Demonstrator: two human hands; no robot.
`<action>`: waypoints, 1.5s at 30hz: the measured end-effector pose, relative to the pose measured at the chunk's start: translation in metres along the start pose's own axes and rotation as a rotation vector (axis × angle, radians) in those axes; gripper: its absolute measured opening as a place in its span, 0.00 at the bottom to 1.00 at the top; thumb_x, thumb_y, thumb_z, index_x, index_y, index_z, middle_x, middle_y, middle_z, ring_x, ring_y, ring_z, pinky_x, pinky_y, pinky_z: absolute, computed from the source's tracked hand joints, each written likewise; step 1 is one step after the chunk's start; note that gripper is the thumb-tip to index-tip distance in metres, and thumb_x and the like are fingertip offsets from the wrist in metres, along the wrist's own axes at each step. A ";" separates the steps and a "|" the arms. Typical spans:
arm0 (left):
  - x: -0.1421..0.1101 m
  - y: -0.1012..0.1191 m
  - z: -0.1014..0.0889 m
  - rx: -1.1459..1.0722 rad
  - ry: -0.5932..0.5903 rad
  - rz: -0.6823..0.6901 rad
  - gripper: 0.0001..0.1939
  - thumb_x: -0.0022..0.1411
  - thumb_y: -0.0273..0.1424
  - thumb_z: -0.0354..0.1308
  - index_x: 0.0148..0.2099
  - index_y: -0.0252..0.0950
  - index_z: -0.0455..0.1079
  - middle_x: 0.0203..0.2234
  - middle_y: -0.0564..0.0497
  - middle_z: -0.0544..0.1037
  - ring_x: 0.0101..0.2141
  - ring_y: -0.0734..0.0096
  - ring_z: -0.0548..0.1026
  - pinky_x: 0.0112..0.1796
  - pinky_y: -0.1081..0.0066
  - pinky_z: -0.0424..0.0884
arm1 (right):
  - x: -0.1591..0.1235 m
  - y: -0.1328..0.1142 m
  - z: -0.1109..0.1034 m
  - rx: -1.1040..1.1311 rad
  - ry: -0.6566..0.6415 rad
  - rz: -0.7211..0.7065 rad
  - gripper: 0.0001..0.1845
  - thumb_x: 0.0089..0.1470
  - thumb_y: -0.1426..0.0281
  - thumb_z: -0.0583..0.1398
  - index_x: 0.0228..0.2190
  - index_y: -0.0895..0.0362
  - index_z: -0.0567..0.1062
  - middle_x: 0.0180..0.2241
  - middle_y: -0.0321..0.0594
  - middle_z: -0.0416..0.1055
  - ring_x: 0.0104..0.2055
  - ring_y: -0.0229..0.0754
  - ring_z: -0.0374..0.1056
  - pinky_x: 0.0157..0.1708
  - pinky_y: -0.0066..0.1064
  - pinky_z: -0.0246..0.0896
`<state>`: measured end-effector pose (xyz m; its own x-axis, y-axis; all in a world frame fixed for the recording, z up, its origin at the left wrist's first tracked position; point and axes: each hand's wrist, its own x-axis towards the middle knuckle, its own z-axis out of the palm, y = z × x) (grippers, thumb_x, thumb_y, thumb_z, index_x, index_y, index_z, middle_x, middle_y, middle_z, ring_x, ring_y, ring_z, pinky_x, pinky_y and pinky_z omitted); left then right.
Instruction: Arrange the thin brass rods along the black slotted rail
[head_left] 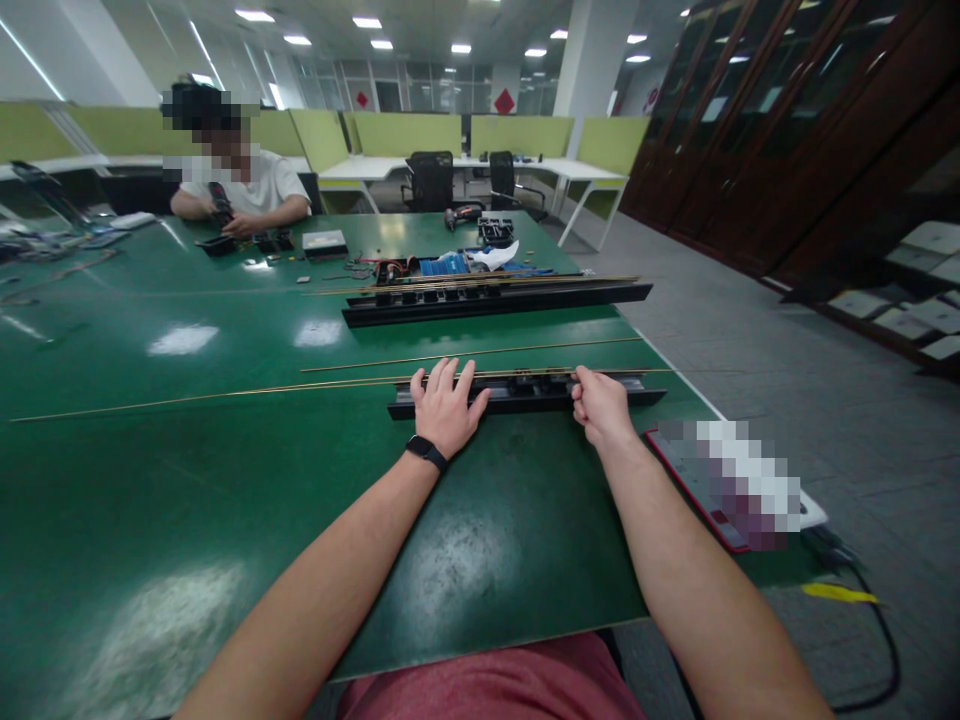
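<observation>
A long black plastic strip (pixel 536 392) lies crosswise on the green table (pixel 225 480) in front of me. My left hand (pixel 444 402) rests flat on its left part, fingers spread over the top edge. My right hand (pixel 600 405) is closed, pinching at the strip's upper edge near its right part, where a thin brass rod (pixel 225 392) runs along it. What sits between those fingers is too small to make out. A black band is on my left wrist.
A second brass rod (pixel 465 353) lies just beyond. Farther back sit more black strips (pixel 495 297) with rods, and small parts. A seated person (pixel 232 190) works at the far left corner. A red-edged flat object (pixel 705 490) lies at the table's right edge, cables on the floor.
</observation>
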<state>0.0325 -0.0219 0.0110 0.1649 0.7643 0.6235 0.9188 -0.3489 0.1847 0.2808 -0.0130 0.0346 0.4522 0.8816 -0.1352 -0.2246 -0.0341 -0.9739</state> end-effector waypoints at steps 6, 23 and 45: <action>0.000 0.000 0.000 -0.005 -0.003 0.000 0.27 0.71 0.46 0.51 0.66 0.41 0.66 0.63 0.38 0.70 0.66 0.49 0.63 0.66 0.43 0.46 | 0.001 0.002 0.000 0.027 0.006 -0.006 0.10 0.57 0.65 0.63 0.29 0.57 0.70 0.15 0.29 0.63 0.08 0.28 0.49 0.07 0.20 0.37; -0.001 0.000 0.000 -0.001 0.004 0.001 0.26 0.72 0.46 0.51 0.66 0.42 0.66 0.63 0.39 0.71 0.66 0.50 0.63 0.66 0.44 0.46 | 0.003 0.002 -0.001 0.007 0.016 0.015 0.11 0.58 0.62 0.63 0.31 0.56 0.71 0.15 0.29 0.63 0.08 0.29 0.49 0.07 0.20 0.37; -0.001 -0.002 0.002 0.012 0.009 0.006 0.27 0.72 0.47 0.50 0.66 0.41 0.67 0.63 0.38 0.71 0.65 0.49 0.64 0.66 0.44 0.46 | 0.005 0.004 -0.001 0.025 0.043 -0.011 0.08 0.58 0.67 0.62 0.29 0.56 0.70 0.16 0.29 0.64 0.08 0.29 0.49 0.07 0.20 0.37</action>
<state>0.0315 -0.0213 0.0090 0.1678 0.7573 0.6312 0.9218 -0.3475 0.1719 0.2833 -0.0091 0.0296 0.4910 0.8610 -0.1328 -0.2404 -0.0127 -0.9706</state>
